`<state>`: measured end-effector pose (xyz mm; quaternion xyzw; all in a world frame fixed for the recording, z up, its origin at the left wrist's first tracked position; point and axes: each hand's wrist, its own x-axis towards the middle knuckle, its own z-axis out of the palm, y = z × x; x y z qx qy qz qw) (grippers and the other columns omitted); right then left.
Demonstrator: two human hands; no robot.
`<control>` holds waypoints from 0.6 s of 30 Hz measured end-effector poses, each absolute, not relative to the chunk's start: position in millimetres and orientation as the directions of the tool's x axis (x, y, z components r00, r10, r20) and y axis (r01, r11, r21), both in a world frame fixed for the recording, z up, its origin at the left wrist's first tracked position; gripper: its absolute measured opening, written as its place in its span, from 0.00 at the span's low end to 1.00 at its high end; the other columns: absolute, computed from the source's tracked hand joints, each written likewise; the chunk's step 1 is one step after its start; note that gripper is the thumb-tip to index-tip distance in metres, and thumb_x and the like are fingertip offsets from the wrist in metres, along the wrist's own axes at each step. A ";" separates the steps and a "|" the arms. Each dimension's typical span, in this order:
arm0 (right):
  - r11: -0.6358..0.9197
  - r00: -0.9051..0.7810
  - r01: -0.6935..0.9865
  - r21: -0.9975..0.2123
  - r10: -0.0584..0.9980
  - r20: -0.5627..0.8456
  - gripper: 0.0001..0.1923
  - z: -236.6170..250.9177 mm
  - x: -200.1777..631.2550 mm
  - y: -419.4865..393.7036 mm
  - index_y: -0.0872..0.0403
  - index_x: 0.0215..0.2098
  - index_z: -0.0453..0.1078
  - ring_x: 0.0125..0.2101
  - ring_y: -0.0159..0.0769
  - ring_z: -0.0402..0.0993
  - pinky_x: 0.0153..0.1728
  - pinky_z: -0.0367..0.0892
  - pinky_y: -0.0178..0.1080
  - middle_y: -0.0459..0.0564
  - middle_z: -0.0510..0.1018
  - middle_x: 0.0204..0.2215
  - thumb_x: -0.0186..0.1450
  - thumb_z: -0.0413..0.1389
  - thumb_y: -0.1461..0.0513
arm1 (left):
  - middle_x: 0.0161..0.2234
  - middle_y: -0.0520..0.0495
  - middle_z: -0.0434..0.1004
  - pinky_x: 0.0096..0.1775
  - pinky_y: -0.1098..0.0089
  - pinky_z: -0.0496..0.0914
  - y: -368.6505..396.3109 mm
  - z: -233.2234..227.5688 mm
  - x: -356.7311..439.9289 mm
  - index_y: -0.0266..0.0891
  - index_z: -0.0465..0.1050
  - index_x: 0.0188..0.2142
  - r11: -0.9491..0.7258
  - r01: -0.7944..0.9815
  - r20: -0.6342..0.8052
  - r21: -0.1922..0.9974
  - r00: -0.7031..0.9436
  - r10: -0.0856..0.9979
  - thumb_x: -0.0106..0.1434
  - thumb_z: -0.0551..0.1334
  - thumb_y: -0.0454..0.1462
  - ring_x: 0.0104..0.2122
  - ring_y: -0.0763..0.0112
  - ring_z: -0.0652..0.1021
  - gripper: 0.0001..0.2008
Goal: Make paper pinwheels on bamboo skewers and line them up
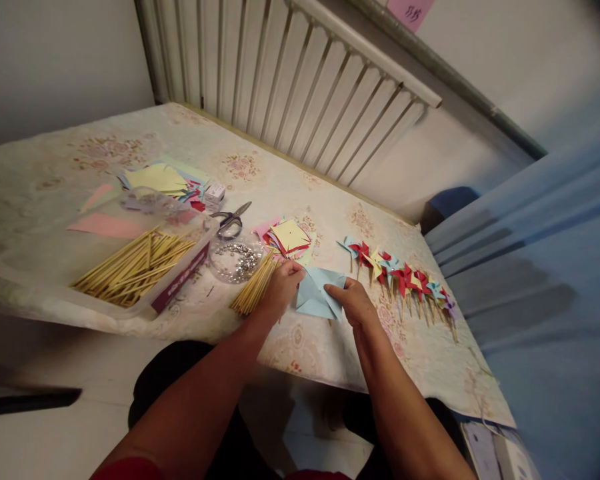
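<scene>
A light blue paper square with slits cut in from its corners is held above the near edge of the table. My left hand pinches its upper left corner between thumb and fingers. On the other side, my right hand grips the paper with the thumb on top; the fingers beneath are partly hidden. Just left of my left hand lies a bundle of thin wooden sticks. Behind the hands sits a stack of cut paper squares, yellow on top. A round clear dish of metal pins stands beside the sticks.
A clear plastic box holds many wooden sticks. Scissors, a small white box and paper sheets lie behind it. Finished paper pinwheels form a row at right. A radiator and blue curtain border the table.
</scene>
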<state>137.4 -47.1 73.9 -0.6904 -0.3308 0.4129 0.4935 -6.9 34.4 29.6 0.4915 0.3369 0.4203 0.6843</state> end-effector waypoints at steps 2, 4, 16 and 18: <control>-0.296 0.436 0.048 -0.954 0.865 -0.247 0.14 74.0 137.0 -47.2 0.56 0.28 0.74 0.22 0.33 0.71 0.27 0.65 0.36 0.45 0.79 0.23 0.46 0.65 0.58 | 0.21 0.55 0.64 0.27 0.74 0.58 34.5 29.0 -6.6 0.38 0.66 0.27 0.169 -0.250 -0.050 0.953 0.420 0.906 0.54 0.58 0.38 0.23 0.76 0.66 0.05; -0.294 0.438 0.053 -0.954 0.865 -0.243 0.14 73.8 136.7 -47.2 0.57 0.29 0.74 0.22 0.33 0.70 0.27 0.65 0.36 0.45 0.79 0.23 0.46 0.65 0.58 | 0.21 0.55 0.64 0.27 0.74 0.59 34.8 28.1 -6.0 0.38 0.65 0.27 0.173 -0.262 -0.050 0.950 0.417 0.908 0.53 0.59 0.38 0.23 0.76 0.66 0.05; -0.283 0.470 0.002 -0.959 0.847 -0.249 0.14 74.6 130.7 -47.6 0.57 0.28 0.74 0.21 0.32 0.69 0.27 0.64 0.35 0.44 0.78 0.22 0.45 0.66 0.58 | 0.21 0.55 0.63 0.28 0.73 0.58 35.1 26.9 -4.3 0.39 0.65 0.25 0.180 -0.324 -0.035 0.929 0.407 0.913 0.53 0.60 0.39 0.24 0.75 0.65 0.07; -0.285 0.487 -0.009 -0.959 0.836 -0.253 0.14 74.0 129.6 -47.7 0.57 0.28 0.74 0.21 0.32 0.69 0.26 0.64 0.35 0.44 0.78 0.22 0.45 0.66 0.58 | 0.21 0.55 0.63 0.28 0.73 0.58 35.2 26.2 -3.6 0.39 0.65 0.25 0.185 -0.331 -0.037 0.926 0.407 0.913 0.53 0.60 0.40 0.23 0.75 0.65 0.07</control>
